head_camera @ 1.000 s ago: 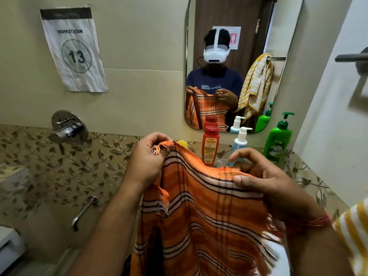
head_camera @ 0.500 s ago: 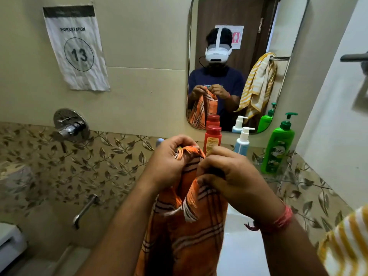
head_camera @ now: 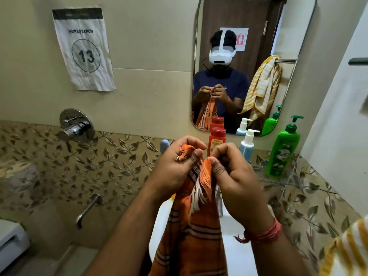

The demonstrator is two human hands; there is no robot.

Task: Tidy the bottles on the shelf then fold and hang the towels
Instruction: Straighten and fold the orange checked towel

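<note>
We are in the towel-folding step: the left hand (head_camera: pixel 177 166) and right hand (head_camera: pixel 233 176) are up close together in front of the mirror (head_camera: pixel 298 46), each pinching a top corner of the orange striped towel (head_camera: pixel 195 226) between thumb and curled fingers, so the two corners nearly meet and the rest hangs doubled straight down over the white sink (head_camera: pixel 235 253). The bottles look already lined up on the glass shelf (head_camera: pixel 282 181) under the mirror: red bottle (head_camera: pixel 217 141), white pump bottle (head_camera: pixel 248 143), green pump bottle (head_camera: pixel 283 150) toward its right end. Next we probably need to match the corners, take both in one hand, then fold once more before hanging. A yellow striped towel (head_camera: pixel 346 250) shows at the bottom right edge. The towel's lower end is out of frame. Wall tap (head_camera: pixel 76 126), spout (head_camera: pixel 87 210) and workstation sign (head_camera: pixel 83 48) sit to the left, well apart from the towel.
</note>
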